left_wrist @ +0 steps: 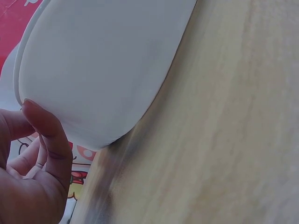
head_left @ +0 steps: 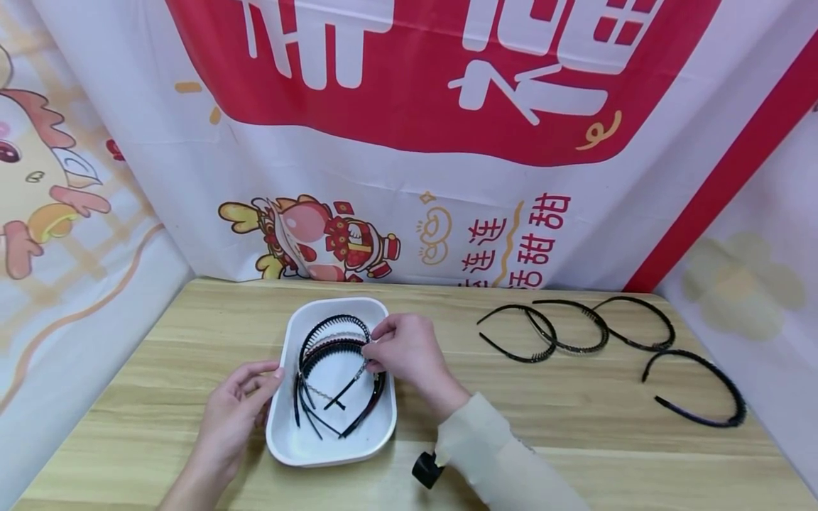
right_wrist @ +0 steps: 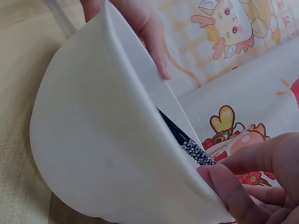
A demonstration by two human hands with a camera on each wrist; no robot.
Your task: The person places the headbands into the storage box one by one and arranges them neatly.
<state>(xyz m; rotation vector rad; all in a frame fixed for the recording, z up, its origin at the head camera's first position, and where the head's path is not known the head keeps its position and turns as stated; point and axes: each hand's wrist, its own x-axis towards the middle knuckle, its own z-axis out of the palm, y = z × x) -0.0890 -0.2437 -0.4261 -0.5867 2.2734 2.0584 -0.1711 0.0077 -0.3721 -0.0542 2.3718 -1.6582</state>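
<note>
A white plastic basin (head_left: 300,448) stands on the table and holds several dark headbands (head_left: 327,348), some with comb teeth. At its left side my left hand (head_left: 238,408) grips the rim, the thumb showing against the edge in the left wrist view. Over the right rim, my right hand (head_left: 409,349) pinches a headband (right_wrist: 196,151) set with small sparkling stones between thumb and forefinger. Part of that headband hangs inside the basin, among the others. The fingers hide where it is pinched in the head view.
Several black headbands lie on the right of the wooden table (head_left: 575,426), three overlapping in a row (head_left: 606,332) and one nearer the right edge (head_left: 738,404). A printed cloth (head_left: 396,170) hangs behind the table. A small black device (head_left: 427,470) sits by the right cuff.
</note>
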